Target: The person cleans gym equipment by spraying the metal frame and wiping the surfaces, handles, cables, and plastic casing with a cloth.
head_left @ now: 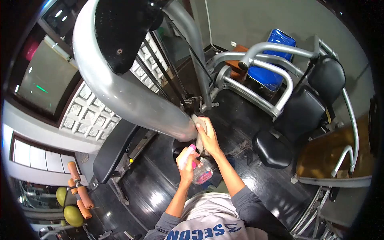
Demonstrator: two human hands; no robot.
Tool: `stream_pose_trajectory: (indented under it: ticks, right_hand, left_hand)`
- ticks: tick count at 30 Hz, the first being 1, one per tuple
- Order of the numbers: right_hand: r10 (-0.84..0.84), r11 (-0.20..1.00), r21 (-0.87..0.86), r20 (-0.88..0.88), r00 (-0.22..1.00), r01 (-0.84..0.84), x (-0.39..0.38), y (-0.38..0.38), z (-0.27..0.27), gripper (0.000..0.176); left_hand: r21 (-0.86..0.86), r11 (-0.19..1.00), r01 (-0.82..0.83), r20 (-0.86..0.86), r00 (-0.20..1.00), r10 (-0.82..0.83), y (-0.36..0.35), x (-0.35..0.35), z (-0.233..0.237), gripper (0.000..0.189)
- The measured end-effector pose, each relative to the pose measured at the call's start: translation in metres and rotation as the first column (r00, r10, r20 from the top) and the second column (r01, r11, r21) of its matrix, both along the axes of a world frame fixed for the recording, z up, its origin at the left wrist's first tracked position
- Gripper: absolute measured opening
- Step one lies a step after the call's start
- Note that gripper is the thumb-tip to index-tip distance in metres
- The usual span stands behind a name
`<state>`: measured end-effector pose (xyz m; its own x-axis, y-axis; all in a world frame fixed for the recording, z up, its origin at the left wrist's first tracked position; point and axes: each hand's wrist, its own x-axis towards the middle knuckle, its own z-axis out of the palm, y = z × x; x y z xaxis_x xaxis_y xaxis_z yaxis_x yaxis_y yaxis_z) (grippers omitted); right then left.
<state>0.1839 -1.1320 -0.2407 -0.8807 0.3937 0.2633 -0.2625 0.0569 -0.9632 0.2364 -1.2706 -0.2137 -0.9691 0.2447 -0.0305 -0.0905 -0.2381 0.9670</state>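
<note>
My left hand (185,165) is wrapped round the neck of a clear spray bottle (203,176) with a pink and white spray head. Pink shows on the lower part of the bottle. Just ahead of it, my right hand (209,138) grips a pale grey cloth (199,145). That cloth lies against the lower end of a thick silver tube (148,110) of an exercise machine. Part of the cloth is hidden behind my right fingers.
A padded black bench (114,152) stands to the left, near green balls (73,216) and orange foam rollers (84,197). On the right are a machine with black pads (302,108) and a blue chair (266,77). Dark cables and rods run beside the silver tube.
</note>
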Motion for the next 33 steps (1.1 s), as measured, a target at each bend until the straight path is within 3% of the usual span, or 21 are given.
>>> stream_pose_trajectory:
  ticks: [2,4,8,11,14,16,17,19,24,27,28,30,31,33]
  right_hand:
    - [-0.003,0.999,0.048,-0.074,0.997,0.007,0.003,-0.002,0.029,0.028]
    - [-0.016,0.998,0.055,-0.078,0.997,0.020,0.013,-0.006,0.023,0.029]
    - [-0.052,0.995,0.086,0.020,0.998,0.050,0.030,-0.016,-0.050,0.029]
    - [0.015,0.998,0.055,0.363,0.932,-0.037,0.028,-0.006,-0.132,0.029]
    - [0.097,0.980,0.113,0.456,0.885,-0.165,0.019,0.015,-0.125,0.029]
    - [0.101,0.979,0.114,0.439,0.893,-0.167,0.010,0.019,-0.090,0.027]
    - [0.134,0.983,0.077,0.314,0.940,-0.165,0.007,0.019,-0.074,0.029]
    - [0.162,0.986,0.012,0.099,0.982,-0.164,0.010,0.014,-0.052,0.031]
    - [0.191,0.976,0.085,0.099,0.976,-0.200,0.028,0.013,-0.086,0.031]
    - [0.107,0.978,0.132,0.356,0.928,-0.163,0.029,0.011,-0.188,0.031]
    - [0.175,0.972,0.055,0.488,0.855,-0.230,0.030,0.017,-0.209,0.030]
    - [0.350,0.936,-0.189,0.585,0.732,-0.297,0.028,0.026,-0.248,0.030]
    - [0.330,0.938,-0.126,0.601,0.728,-0.322,0.023,0.031,-0.233,0.032]
    - [0.316,0.948,-0.161,0.555,0.769,-0.274,0.014,0.031,-0.198,0.031]
  left_hand:
    - [-0.001,1.000,0.017,-0.010,1.000,-0.017,-0.001,0.001,0.000,0.015]
    - [0.000,1.000,0.020,0.004,1.000,-0.020,-0.003,0.002,-0.004,0.015]
    - [-0.030,0.999,0.023,-0.047,0.999,-0.024,-0.002,0.007,-0.005,0.014]
    - [-0.030,0.999,-0.016,-0.066,0.998,0.014,0.002,0.017,-0.005,0.010]
    - [-0.135,0.991,0.014,-0.037,0.999,-0.019,0.009,0.037,-0.014,0.009]
    - [-0.210,0.977,-0.029,-0.075,0.997,0.013,0.016,0.049,-0.023,0.012]
    - [-0.214,0.976,-0.027,-0.067,0.998,0.013,0.019,0.049,-0.023,0.012]
    - [-0.386,0.922,-0.030,-0.176,0.983,-0.042,0.023,0.053,-0.023,0.016]
    - [-0.347,0.937,-0.032,0.002,0.999,0.035,0.031,0.054,-0.046,0.015]
    - [-0.392,0.920,-0.017,0.070,0.996,0.048,0.037,0.054,-0.050,0.017]
    - [-0.400,0.916,-0.020,0.074,0.996,0.055,0.040,0.054,-0.051,0.017]
    - [-0.378,0.926,-0.016,0.131,0.989,0.071,0.044,0.052,-0.054,0.018]
    - [-0.385,0.923,-0.014,0.135,0.988,0.071,0.044,0.051,-0.057,0.018]
    - [-0.430,0.902,0.029,0.198,0.978,0.063,0.042,0.053,-0.068,0.020]
